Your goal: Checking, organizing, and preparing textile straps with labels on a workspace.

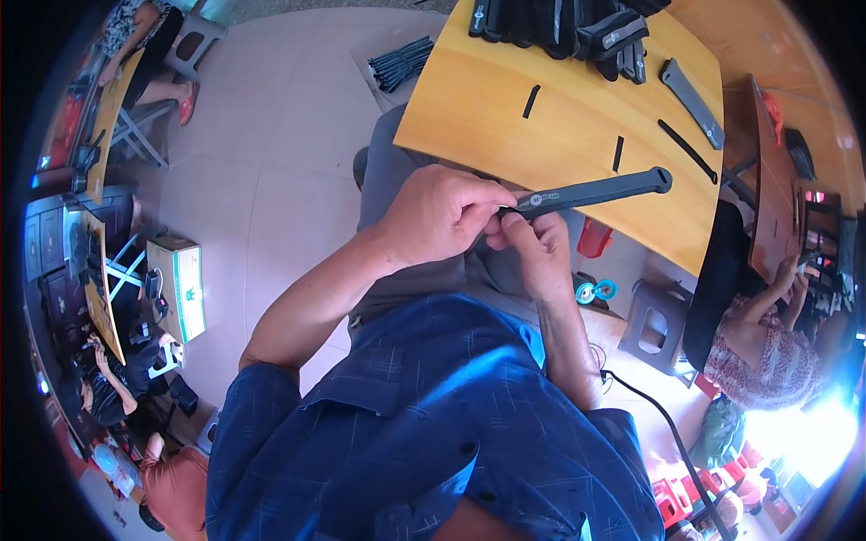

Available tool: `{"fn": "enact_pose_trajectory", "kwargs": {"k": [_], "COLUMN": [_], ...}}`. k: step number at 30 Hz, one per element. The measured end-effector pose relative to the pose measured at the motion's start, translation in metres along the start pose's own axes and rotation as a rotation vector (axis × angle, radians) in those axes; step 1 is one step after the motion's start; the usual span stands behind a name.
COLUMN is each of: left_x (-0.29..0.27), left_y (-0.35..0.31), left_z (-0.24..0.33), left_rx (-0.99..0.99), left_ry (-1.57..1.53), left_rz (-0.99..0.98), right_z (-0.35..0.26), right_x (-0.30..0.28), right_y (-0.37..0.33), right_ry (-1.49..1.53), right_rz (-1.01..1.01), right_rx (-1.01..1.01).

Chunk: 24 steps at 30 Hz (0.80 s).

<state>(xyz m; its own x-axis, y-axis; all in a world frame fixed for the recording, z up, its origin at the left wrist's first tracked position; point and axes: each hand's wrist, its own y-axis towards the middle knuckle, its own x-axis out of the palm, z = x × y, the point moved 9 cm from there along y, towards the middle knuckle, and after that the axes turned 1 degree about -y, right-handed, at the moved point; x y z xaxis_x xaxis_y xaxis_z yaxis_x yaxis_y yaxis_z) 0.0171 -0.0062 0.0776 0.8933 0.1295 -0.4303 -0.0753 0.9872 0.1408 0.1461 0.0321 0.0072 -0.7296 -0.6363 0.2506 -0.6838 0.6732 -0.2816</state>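
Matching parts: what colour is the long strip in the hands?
The long strip is dark grey, seen best in the head view.

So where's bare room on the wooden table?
On the table, between the left short black strip and the right short black strip, and left of both, to the edge. Crowded: the far edge, under piled black straps.

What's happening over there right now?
A seated person has the left hand and right hand pinching the near end of a dark strap, its far end over the wooden table. Two short black strips lie there, a pile of dark pieces behind them. The exact grip is partly hidden.
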Motion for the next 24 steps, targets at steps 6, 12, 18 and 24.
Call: {"fn": "enact_pose_trajectory", "kwargs": {"k": [6,12,18,24], "left_x": [0.006,-0.005,-0.009,-0.007], "left_y": [0.001,-0.003,-0.009,-0.01], "left_z": [-0.001,0.019,0.025,0.034], "left_rx": [0.018,0.146,0.134,0.217], "left_ry": [0.015,0.087,0.014,-0.011], "left_rz": [-0.083,-0.118,-0.121,-0.088], "right_z": [0.007,-0.003,-0.007,-0.011], "right_x": [-0.002,0.001,0.012,0.008], "right_y": [-0.001,-0.006,-0.015,-0.02], "right_ry": [0.053,0.126,0.071,-0.017], "right_rz": [0.014,-0.002,-0.224,-0.249], "right_rx": [-0.002,0.032,0.074,0.099]}}
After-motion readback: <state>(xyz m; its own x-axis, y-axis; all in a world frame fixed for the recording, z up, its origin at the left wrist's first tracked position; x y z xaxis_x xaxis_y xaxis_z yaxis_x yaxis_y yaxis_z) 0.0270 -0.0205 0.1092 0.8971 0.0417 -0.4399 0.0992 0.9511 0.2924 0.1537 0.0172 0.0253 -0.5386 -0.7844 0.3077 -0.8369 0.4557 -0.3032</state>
